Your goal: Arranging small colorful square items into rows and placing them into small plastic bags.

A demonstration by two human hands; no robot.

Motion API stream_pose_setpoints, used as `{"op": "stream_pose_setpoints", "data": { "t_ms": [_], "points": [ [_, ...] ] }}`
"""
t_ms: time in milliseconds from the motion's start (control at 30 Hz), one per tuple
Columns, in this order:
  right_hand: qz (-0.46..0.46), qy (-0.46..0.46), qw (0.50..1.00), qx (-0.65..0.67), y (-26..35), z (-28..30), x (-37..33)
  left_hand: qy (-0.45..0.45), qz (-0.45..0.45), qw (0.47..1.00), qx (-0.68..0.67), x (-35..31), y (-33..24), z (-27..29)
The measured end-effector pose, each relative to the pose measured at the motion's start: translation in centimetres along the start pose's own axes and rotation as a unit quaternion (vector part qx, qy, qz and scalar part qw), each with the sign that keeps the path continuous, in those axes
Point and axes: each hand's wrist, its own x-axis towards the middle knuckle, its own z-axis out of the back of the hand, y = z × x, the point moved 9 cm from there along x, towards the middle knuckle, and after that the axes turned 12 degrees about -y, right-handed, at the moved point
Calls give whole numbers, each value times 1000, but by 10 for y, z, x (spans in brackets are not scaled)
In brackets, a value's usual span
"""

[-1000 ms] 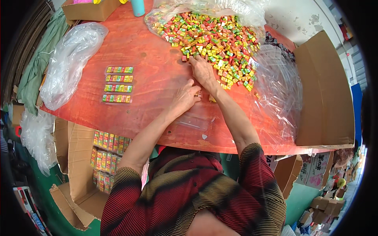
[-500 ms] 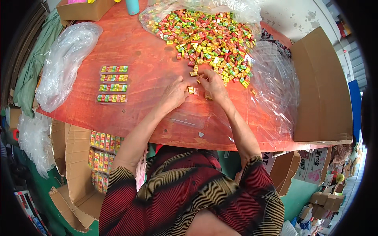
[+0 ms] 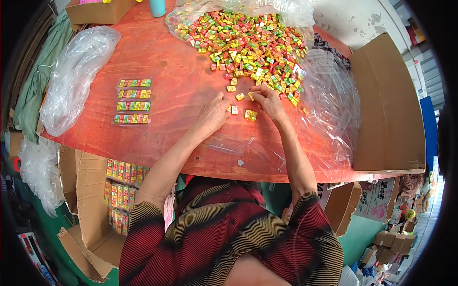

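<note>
A big pile of small, brightly coloured boxes [image 3: 257, 45] in yellow, red and green lies at the far middle of the red table. My right hand [image 3: 269, 102], at the near edge of this pile, pinches a little yellow box [image 3: 251, 96] between thumb and fingertips. To its left, my left hand [image 3: 213, 114] rests on the table with fingers bent, closed against a small box [image 3: 229, 109] that it partly covers. A red-and-white box [image 3: 234, 110] stands beside that one. Between the hands lie a yellow pair of boxes [image 3: 250, 115] and a loose yellow box [image 3: 240, 96].
Four short rows of boxes in clear trays [image 3: 133, 106] lie at the left. Crumpled clear plastic bags [image 3: 78, 78] are beyond them. Many clear plastic sleeves [image 3: 329, 105] spread at the right, by an upright cardboard flap [image 3: 389, 105]. Below the table edge, a carton [image 3: 93, 200] holds packed rows.
My right hand has shifted a little to the right, uncovering the yellow pair of boxes. My left hand stays near the same place. The whole view has slid slightly.
</note>
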Motion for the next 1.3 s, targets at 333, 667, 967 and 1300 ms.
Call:
{"op": "stream_pose_setpoints", "data": {
  "t_ms": [333, 667, 967, 1300],
  "points": [
    [285, -272, 823, -408, 63, 21, -14, -20, -3, 999, -26, -9, -1, 5],
    [406, -250, 747, -464, 81, -26, 35, -6, -10, 999, -39, -2, -1, 4],
    [402, -39, 856, -323, 50, -66, -53, 6, 8, 1000, -19, -4, 18, 10],
    [334, -73, 842, -417, 53, -45, -68, 25, 23, 997, -63, -7, 19, 21]
  ]
}}
